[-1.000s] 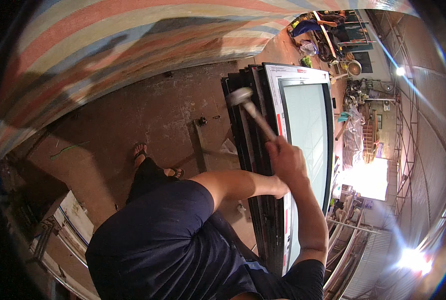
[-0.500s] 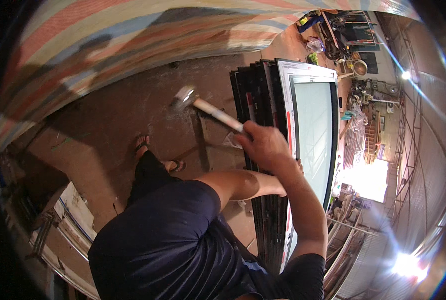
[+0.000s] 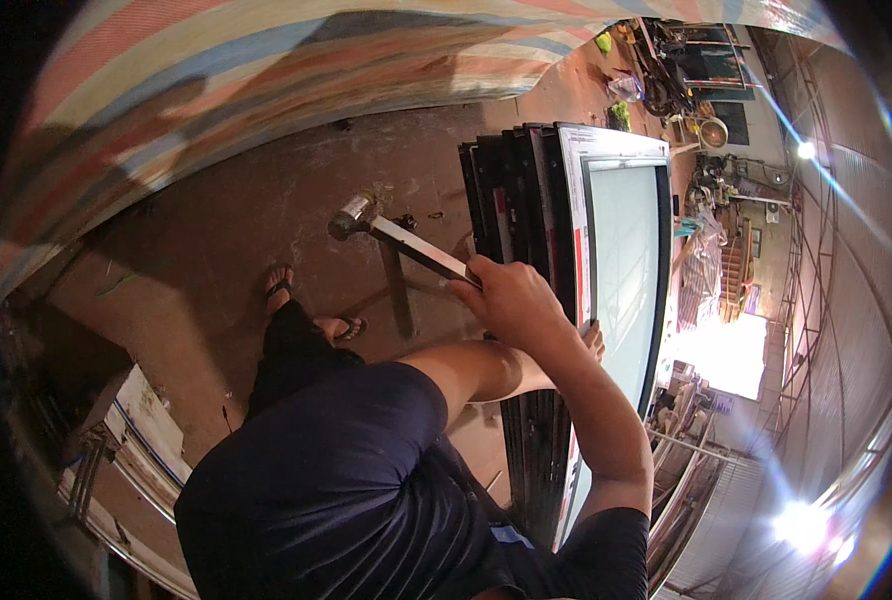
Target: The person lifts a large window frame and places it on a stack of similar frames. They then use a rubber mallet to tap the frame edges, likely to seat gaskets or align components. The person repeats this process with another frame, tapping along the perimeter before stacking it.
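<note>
Head camera view: the right hand (image 3: 519,300) is wrapped tight around the handle of a hammer (image 3: 418,247). The hammer is up off to the left of the frames, in front of the brown floor (image 3: 201,190) in this view. Its chunky metal head (image 3: 352,216) points away from the hand, to the left (it looks shiny and round), and the handle is pale on top and dark along one side.

The left hand (image 3: 593,338) reaches across under the right arm. Its fingers touch the edge of a framed glass panel (image 3: 626,230). Most of that hand hides behind the right forearm, so I cannot tell if it is open or gripping.

The glass is pale green-blue with a dark frame, and white covering with bits of red runs down one side. More black frames (image 3: 511,195) stand packed close together just to the left of it.

A big striped sheet (image 3: 296,70) in red, blue and cream hangs across the top. Two feet in sandals (image 3: 280,282) are on the floor. Bright lamps (image 3: 804,527) shine under the metal roof (image 3: 861,270) on the right.
</note>
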A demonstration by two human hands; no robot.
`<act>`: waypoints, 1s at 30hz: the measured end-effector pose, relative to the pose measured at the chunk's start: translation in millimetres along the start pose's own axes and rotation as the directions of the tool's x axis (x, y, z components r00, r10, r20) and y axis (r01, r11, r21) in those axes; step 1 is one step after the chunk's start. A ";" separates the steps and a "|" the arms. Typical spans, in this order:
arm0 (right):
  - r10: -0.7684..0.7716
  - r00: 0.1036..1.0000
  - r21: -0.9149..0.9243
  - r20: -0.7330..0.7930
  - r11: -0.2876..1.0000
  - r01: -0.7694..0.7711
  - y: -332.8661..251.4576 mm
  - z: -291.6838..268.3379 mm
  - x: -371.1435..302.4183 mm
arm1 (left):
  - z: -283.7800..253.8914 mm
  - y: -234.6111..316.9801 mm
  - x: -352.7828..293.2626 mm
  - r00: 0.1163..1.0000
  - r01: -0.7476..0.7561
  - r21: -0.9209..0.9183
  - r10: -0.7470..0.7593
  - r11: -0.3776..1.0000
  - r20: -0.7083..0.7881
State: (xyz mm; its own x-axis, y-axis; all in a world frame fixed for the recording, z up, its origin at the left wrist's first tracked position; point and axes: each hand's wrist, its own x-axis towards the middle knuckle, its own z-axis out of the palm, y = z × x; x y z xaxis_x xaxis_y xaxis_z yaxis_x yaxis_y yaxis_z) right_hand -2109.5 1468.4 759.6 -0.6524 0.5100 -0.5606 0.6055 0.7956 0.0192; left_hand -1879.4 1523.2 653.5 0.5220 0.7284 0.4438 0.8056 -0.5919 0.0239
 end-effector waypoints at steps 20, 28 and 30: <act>0.558 0.808 0.129 -0.190 0.830 -0.543 57.5 -27.1 -51.3 | -28.1 -19.6 -17.5 1.000 0.008 -0.241 -0.002 0.970 0.024; 0.214 0.972 0.254 -0.094 0.949 -0.184 -2.6 -40.0 -57.0 | -50.6 -27.1 -36.4 1.000 0.001 -0.018 -0.002 1.000 -0.002; 0.113 0.993 0.114 0.020 0.987 -0.114 -17.6 -32.0 -34.5 | -47.6 -28.8 -37.2 1.000 0.005 0.025 -0.004 1.000 -0.029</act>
State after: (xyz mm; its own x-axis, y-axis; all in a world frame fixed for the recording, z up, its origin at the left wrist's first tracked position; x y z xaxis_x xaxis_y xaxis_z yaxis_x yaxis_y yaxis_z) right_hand -2112.3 1447.2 805.1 -0.5709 0.5897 -0.5712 0.7239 0.6898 -0.0114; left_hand -1935.4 1496.7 678.9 0.5101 0.7204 0.4699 0.8149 -0.5796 0.0041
